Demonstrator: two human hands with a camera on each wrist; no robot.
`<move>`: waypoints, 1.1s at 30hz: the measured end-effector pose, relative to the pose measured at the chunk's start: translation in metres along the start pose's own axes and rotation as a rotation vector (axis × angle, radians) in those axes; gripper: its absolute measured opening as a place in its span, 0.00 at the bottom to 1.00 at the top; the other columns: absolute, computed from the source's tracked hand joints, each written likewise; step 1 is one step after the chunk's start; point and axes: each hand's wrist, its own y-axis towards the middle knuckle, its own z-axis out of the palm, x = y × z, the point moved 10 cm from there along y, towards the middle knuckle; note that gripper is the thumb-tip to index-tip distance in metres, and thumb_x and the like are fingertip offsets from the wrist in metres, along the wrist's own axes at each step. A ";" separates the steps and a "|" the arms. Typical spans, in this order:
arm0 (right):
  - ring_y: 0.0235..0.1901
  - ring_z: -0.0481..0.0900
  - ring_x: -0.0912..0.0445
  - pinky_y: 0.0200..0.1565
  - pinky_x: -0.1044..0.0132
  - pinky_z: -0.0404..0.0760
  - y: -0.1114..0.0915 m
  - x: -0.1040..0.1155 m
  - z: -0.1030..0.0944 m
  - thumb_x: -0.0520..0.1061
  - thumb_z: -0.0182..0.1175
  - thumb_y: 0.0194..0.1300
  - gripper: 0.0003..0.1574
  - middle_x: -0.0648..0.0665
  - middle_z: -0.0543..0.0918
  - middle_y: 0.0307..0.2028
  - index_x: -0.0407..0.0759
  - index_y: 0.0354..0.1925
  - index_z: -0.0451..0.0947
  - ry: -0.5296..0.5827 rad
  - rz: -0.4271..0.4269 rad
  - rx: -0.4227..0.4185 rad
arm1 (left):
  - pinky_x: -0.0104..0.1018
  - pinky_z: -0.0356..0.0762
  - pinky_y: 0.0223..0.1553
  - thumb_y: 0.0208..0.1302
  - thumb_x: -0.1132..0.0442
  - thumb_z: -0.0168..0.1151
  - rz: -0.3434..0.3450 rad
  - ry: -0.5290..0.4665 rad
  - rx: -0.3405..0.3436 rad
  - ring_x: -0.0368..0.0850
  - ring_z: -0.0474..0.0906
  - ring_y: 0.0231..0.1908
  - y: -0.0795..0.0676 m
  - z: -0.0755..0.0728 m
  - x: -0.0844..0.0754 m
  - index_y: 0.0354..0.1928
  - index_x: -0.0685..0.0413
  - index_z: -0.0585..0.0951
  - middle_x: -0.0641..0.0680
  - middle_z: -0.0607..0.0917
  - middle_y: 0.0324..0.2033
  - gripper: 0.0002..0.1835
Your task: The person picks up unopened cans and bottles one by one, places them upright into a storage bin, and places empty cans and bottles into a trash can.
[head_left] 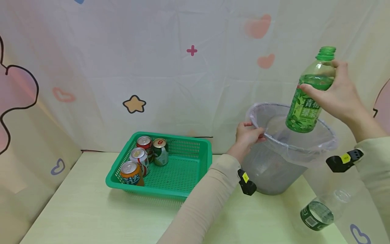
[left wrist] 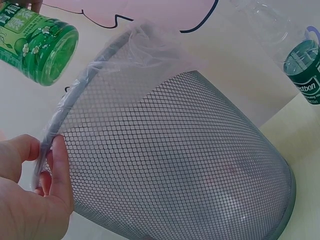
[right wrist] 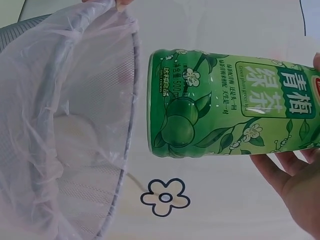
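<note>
A green tea bottle with a green neck is held by my right hand, tilted, its base over the opening of a mesh trash bin. In the right wrist view the fingers wrap the upper part of the bottle. My left hand pinches the rim of the bin, which is lined with a thin translucent bag. In the left wrist view the thumb and fingers of the left hand grip rim and bag together. The bin leans to one side.
Left of the bin, a green plastic basket holds several drink cans, among them an orange can. A clear bottle with a dark green label lies at the table's right edge. A patterned cloth hangs behind.
</note>
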 end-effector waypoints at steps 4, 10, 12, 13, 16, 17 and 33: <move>0.55 0.63 0.40 0.49 0.47 0.67 0.004 -0.002 0.004 0.59 0.59 0.58 0.50 0.38 0.54 0.64 0.63 0.67 0.37 0.007 0.012 0.007 | 0.36 0.82 0.29 0.51 0.75 0.64 -0.002 0.004 0.005 0.41 0.78 0.18 0.000 0.000 0.000 0.40 0.52 0.68 0.53 0.79 0.27 0.19; 0.59 0.58 0.33 0.52 0.35 0.61 0.008 -0.004 0.013 0.61 0.58 0.58 0.52 0.32 0.54 0.65 0.64 0.67 0.34 -0.004 0.017 0.028 | 0.35 0.82 0.28 0.51 0.75 0.64 -0.006 0.011 0.006 0.41 0.78 0.18 -0.001 0.001 0.000 0.40 0.52 0.68 0.52 0.79 0.26 0.18; 0.60 0.57 0.33 0.52 0.34 0.59 0.009 -0.003 0.016 0.62 0.58 0.58 0.53 0.33 0.53 0.66 0.63 0.68 0.33 -0.008 0.010 0.031 | 0.35 0.82 0.28 0.51 0.75 0.64 -0.007 0.010 0.002 0.41 0.78 0.18 -0.001 0.001 0.000 0.40 0.52 0.68 0.53 0.79 0.26 0.18; 0.61 0.56 0.33 0.53 0.34 0.59 0.010 -0.003 0.017 0.62 0.58 0.58 0.53 0.32 0.53 0.67 0.63 0.68 0.33 -0.010 0.006 0.032 | 0.35 0.82 0.29 0.51 0.75 0.64 -0.008 0.011 0.000 0.41 0.78 0.18 -0.001 0.000 0.000 0.40 0.52 0.68 0.53 0.79 0.26 0.18; 0.61 0.55 0.32 0.54 0.34 0.58 0.012 -0.002 0.020 0.61 0.58 0.58 0.54 0.32 0.52 0.67 0.60 0.69 0.33 -0.005 -0.005 0.041 | 0.35 0.82 0.29 0.51 0.75 0.64 -0.008 0.018 -0.003 0.42 0.78 0.18 -0.002 0.000 -0.001 0.40 0.52 0.69 0.53 0.79 0.26 0.18; 0.61 0.56 0.32 0.54 0.34 0.58 0.012 -0.001 0.021 0.61 0.58 0.58 0.54 0.32 0.53 0.67 0.59 0.69 0.33 -0.003 -0.009 0.041 | 0.35 0.82 0.30 0.51 0.75 0.64 -0.008 0.021 -0.003 0.42 0.78 0.19 -0.002 0.000 -0.001 0.40 0.52 0.69 0.52 0.78 0.27 0.18; 0.58 0.58 0.28 0.51 0.32 0.61 0.014 -0.011 0.041 0.62 0.56 0.59 0.58 0.25 0.52 0.65 0.49 0.70 0.30 -0.055 -0.017 0.100 | 0.35 0.82 0.28 0.51 0.75 0.63 -0.006 0.000 -0.009 0.44 0.80 0.20 -0.003 0.002 -0.001 0.39 0.52 0.69 0.53 0.79 0.27 0.18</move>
